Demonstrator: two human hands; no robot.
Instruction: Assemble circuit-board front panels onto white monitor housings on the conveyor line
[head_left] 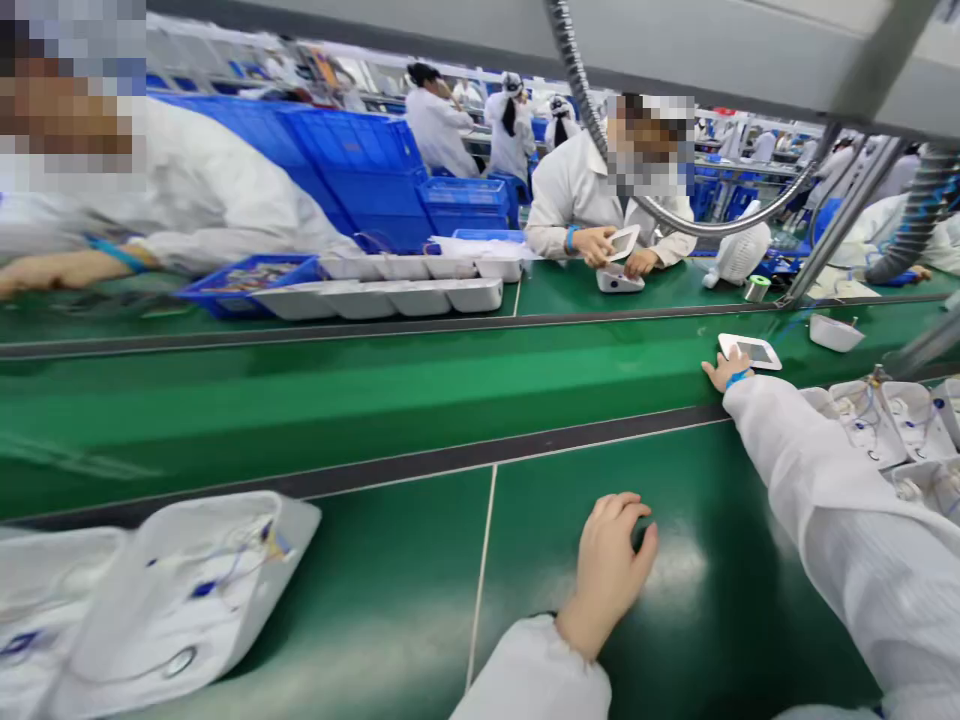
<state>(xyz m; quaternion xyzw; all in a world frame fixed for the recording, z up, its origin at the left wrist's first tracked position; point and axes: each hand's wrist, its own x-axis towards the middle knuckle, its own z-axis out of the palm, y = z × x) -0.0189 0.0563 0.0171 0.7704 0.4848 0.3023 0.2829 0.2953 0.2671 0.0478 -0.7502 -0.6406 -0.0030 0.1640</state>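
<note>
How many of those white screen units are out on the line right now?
3: one screen unit on the belt by the right hand, one tilted unit in the opposite worker's hands, one base unit beneath it. More may be hidden.

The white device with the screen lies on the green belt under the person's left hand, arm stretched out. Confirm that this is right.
Not quite: in the head view it is the right hand that reaches out to the white device on the green belt. The left hand rests near the body on the green table.
</note>
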